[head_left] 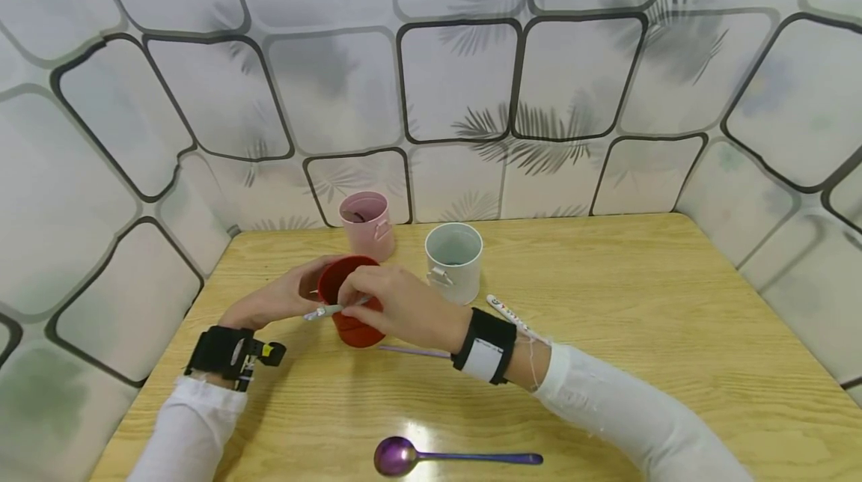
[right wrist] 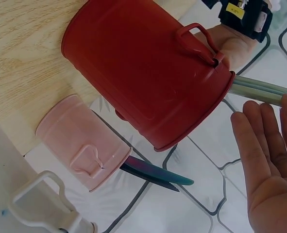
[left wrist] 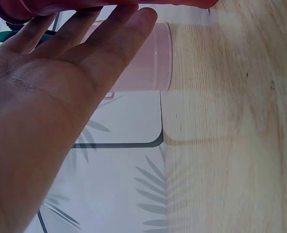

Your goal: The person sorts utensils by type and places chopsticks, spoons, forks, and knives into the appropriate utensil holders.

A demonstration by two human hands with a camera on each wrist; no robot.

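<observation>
A red metal bucket [head_left: 360, 332] with a small wire-like handle stands on the table, and my left hand [head_left: 286, 295] holds it at its left side and behind. In the left wrist view, the left fingers [left wrist: 119, 46] reach along its wall, with the palm apart from it. My right hand [head_left: 404, 302] is over the mouth of the bucket. Thumb and fingertips pinch a slim pale green stick [right wrist: 260, 91]; in the right wrist view it passes over the rim, its far end hidden by the bucket. I cannot tell its kind.
Behind stand a pink bucket [head_left: 377, 239] with dark, iridescent blades [right wrist: 153, 172] in it and a white bucket [head_left: 465, 280]. Near the right wrist lie a white marker-like pen [head_left: 503, 310] and a thin purple stick [head_left: 414, 351]. A purple spoon [head_left: 396, 456] lies in front.
</observation>
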